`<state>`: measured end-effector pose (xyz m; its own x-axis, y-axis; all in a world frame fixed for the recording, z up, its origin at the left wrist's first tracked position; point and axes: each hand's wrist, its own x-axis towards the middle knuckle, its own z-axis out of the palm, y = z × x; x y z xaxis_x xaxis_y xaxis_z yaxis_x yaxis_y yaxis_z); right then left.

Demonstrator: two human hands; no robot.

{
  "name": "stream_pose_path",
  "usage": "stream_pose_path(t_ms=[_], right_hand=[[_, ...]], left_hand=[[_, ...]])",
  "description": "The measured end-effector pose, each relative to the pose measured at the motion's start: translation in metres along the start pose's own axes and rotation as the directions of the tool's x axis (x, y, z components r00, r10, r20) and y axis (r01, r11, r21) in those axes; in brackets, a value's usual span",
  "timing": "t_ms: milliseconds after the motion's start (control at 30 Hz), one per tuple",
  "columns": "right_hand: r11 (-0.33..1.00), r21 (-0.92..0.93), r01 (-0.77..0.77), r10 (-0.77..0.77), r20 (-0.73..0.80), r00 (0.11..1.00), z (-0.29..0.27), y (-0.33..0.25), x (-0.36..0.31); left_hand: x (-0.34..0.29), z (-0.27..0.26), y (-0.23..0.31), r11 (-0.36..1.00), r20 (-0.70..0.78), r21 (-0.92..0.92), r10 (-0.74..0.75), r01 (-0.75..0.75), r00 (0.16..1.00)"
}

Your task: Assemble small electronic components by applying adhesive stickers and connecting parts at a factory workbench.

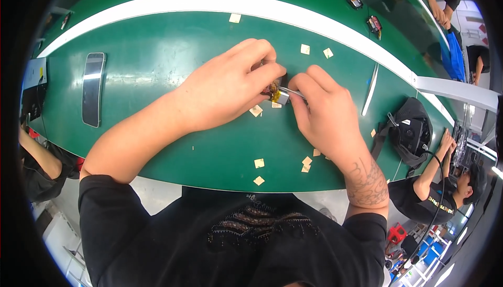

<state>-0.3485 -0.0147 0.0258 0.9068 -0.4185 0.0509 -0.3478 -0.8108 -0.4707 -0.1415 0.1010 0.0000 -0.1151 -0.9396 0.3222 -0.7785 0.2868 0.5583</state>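
My left hand [230, 85] is closed around a small electronic assembly above the middle of the green table. A silver pouch battery [283, 98] with yellow tape and thin wires shows at its near right side; my fingers hide most of the rest. My right hand [330, 117] pinches a thin metal tool [296, 93], which looks like tweezers. Its tip reaches the assembly beside the yellow tape, between my two hands. Small cream paper squares [255, 110] lie on the table just below the assembly.
A phone [94, 89] lies at the left, a white strip [370, 89] and a black bag [411, 130] at the right. Several more paper squares [259, 163] are scattered about. Beyond the white rail [251, 3] lie small electronic units [354, 0]. Other people sit at both sides.
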Motion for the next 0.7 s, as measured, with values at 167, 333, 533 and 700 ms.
stream_pose_path(t_ms=[167,333,533,700], right_hand=[[0.994,0.104,-0.030,0.031,-0.002,1.000,0.005,0.005,0.000],[0.976,0.211,-0.045,0.054,-0.038,0.998,0.010,0.010,0.000],[1.000,-0.003,-0.019,0.019,-0.015,1.000,0.004,-0.004,-0.002],[0.995,0.086,-0.041,0.043,-0.027,0.999,0.008,-0.001,-0.001]], left_hand=[[0.000,-0.001,-0.002,0.996,0.004,-0.079,-0.043,0.043,0.999],[0.000,-0.001,-0.001,0.994,0.014,-0.081,-0.074,0.075,0.997],[-0.001,0.002,0.005,1.000,-0.022,-0.026,-0.018,0.017,1.000],[-0.002,0.003,0.004,0.986,-0.001,-0.094,-0.137,0.136,0.991]])
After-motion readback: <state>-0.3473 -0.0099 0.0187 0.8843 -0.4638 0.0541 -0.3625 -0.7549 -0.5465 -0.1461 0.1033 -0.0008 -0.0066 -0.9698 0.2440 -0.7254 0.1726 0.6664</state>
